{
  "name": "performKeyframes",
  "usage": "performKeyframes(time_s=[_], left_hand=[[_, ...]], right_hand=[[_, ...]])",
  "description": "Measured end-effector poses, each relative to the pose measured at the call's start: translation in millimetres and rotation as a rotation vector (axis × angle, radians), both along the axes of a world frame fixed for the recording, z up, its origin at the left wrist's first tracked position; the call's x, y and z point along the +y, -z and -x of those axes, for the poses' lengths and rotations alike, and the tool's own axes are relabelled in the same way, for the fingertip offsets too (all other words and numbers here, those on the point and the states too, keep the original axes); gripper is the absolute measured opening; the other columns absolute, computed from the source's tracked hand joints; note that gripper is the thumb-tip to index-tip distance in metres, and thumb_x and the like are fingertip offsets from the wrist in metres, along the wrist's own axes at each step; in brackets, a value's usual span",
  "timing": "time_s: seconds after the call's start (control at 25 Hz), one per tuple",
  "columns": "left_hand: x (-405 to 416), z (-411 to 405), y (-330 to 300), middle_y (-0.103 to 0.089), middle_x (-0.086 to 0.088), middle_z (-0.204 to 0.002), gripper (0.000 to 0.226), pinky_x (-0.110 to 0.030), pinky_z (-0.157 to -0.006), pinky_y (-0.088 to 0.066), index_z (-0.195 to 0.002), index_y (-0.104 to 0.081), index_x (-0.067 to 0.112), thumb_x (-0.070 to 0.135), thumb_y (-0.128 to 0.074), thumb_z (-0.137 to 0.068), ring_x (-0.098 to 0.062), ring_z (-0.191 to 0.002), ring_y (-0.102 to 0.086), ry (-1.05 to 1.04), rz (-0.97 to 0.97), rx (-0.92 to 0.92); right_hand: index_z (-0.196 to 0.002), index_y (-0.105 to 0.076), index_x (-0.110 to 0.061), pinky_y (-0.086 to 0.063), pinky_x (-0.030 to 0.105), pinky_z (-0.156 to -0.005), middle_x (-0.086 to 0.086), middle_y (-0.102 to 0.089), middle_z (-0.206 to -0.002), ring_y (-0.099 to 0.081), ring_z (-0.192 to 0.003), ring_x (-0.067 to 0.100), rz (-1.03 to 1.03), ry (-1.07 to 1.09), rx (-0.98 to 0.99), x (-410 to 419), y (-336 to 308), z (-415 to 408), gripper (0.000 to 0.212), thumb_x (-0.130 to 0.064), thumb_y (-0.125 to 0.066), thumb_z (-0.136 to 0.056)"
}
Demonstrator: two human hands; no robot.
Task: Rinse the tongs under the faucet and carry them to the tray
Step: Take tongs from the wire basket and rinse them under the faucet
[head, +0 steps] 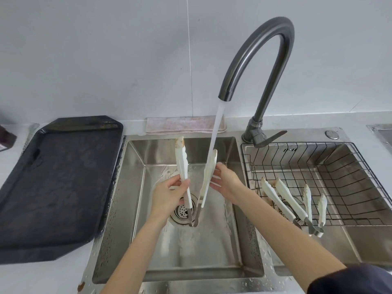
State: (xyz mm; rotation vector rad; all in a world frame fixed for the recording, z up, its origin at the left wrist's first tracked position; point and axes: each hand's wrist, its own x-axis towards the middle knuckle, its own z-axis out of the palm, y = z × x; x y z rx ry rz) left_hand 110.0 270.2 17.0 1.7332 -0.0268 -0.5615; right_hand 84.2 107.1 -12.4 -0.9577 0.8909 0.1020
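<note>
A pair of white tongs (182,164) with a metal hinge stands spread in a V over the left sink basin (135,158), tips up, hinge down. My left hand (167,197) grips the left arm of the tongs. My right hand (224,183) holds the right arm, where the water stream from the dark faucet (258,60) lands. The black tray (59,187) lies on the counter to the left of the sink and is wet.
Two more white tongs (284,200) rest in a black wire basket (339,166) inside the right basin. A folded pinkish cloth (184,124) lies behind the sink. A dark bottle (6,136) is at the far left edge.
</note>
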Motion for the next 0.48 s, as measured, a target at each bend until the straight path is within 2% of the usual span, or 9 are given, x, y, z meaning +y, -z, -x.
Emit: performKeyframes(time_s=[0.08, 0.2, 0.24, 0.32, 0.4, 0.48], left_hand=[[4.6, -1.4, 0.3, -0.061, 0.008, -0.069, 0.016, -0.030, -0.057, -0.059, -0.077, -0.068, 0.035, 0.020, -0.065, -0.082, -0.004, -0.053, -0.063, 0.010, -0.064, -0.057], [12.3, -6.6, 1.2, -0.061, 0.009, -0.070, 0.017, -0.040, -0.068, -0.059, -0.075, -0.066, 0.042, 0.026, -0.066, -0.081, -0.016, -0.061, -0.063, -0.001, -0.138, -0.117], [14.8, -8.5, 0.9, -0.062, 0.010, -0.070, 0.021, -0.040, -0.068, -0.058, -0.072, -0.064, 0.046, 0.028, -0.066, -0.081, -0.017, -0.061, -0.063, -0.005, -0.152, -0.134], [18.5, -12.0, 1.0, -0.062, 0.011, -0.069, 0.024, -0.036, -0.063, -0.059, -0.070, -0.062, 0.049, 0.028, -0.066, -0.081, -0.008, -0.054, -0.062, -0.015, -0.157, -0.143], [20.3, -14.8, 2.4, -0.061, 0.009, -0.070, 0.015, -0.030, -0.057, -0.060, -0.081, -0.066, 0.041, 0.025, -0.066, -0.081, -0.001, -0.050, -0.061, -0.031, -0.124, -0.105], [20.7, -16.1, 6.0, -0.061, 0.004, -0.074, 0.013, -0.027, -0.056, -0.059, -0.093, -0.069, 0.031, 0.024, -0.064, -0.083, -0.005, -0.058, -0.063, -0.034, -0.104, -0.027]], right_hand=[[-0.099, -0.057, -0.010, -0.045, 0.033, -0.086, 0.005, -0.059, -0.090, -0.057, -0.080, 0.018, -0.091, 0.010, -0.019, 4.8, -0.3, -10.7, 0.032, -0.029, -0.030, -0.100], [-0.103, -0.054, -0.010, -0.047, 0.033, -0.084, 0.007, -0.057, -0.089, -0.056, -0.078, 0.020, -0.159, 0.019, -0.017, 8.7, 2.2, -22.5, 0.029, -0.028, -0.031, -0.100], [-0.099, -0.054, -0.010, -0.048, 0.032, -0.078, 0.007, -0.057, -0.089, -0.056, -0.077, 0.020, -0.174, 0.018, -0.007, 9.8, 3.5, -24.6, 0.027, -0.026, -0.032, -0.100], [-0.086, -0.056, -0.012, -0.048, 0.030, -0.069, 0.006, -0.059, -0.086, -0.058, -0.075, 0.019, -0.201, 0.008, 0.015, 12.0, 6.0, -26.6, 0.027, -0.023, -0.035, -0.098], [-0.080, -0.056, -0.013, -0.048, 0.031, -0.068, 0.006, -0.060, -0.084, -0.058, -0.074, 0.019, -0.222, 0.006, 0.027, 13.4, 7.5, -27.0, 0.026, -0.019, -0.037, -0.096], [-0.079, -0.055, -0.011, -0.047, 0.030, -0.066, 0.007, -0.058, -0.079, -0.057, -0.071, 0.019, -0.248, 0.014, 0.019, 13.9, 7.7, -27.2, 0.025, -0.017, -0.036, -0.095]])
